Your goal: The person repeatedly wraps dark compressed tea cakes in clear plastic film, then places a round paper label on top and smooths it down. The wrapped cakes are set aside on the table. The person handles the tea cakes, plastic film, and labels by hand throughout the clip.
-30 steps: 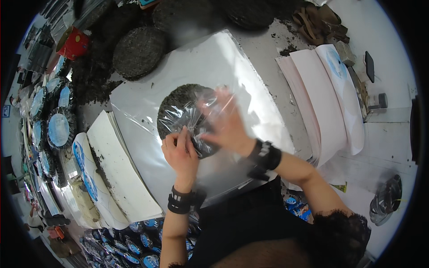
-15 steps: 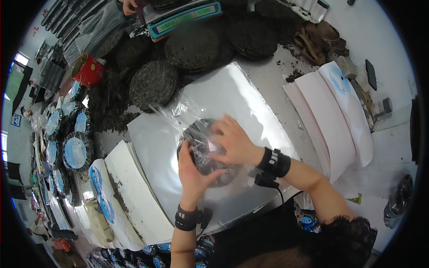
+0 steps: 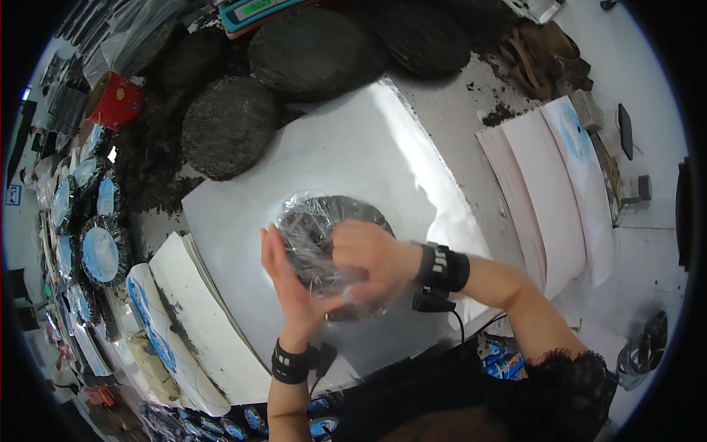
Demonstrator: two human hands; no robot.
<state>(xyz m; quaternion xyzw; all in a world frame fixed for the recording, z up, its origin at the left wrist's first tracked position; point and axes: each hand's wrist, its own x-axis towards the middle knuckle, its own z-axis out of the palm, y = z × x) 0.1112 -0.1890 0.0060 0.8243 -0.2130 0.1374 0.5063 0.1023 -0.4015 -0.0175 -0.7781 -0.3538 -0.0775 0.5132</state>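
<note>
A dark round pressed cake [image 3: 368,209] lies on a pale smooth sheet [image 3: 228,221] in front of me. Crinkled clear plastic film [image 3: 305,225] is folded over its top. At the cake's left edge is my left hand [image 3: 293,298], fingers stretched out and thumb spread toward the right. Over the cake's near right part, my right hand [image 3: 372,254] is curled like a fist against the film. Motion smears its fingers somewhat, and it covers part of the cake.
Bare dark round cakes [image 3: 230,129] and loose dark crumbs lie beyond the sheet, near a scale [image 3: 254,11] and a red tin [image 3: 114,99]. Paper stacks flank the sheet at left [image 3: 195,302] and right [image 3: 545,184]. Wrapped cakes [image 3: 101,254] crowd the far left.
The film's loose far ends stood up before; now they lie folded over the cake. My right hand has curled from spread fingers. The head view has shifted, and another person's hand has left it.
</note>
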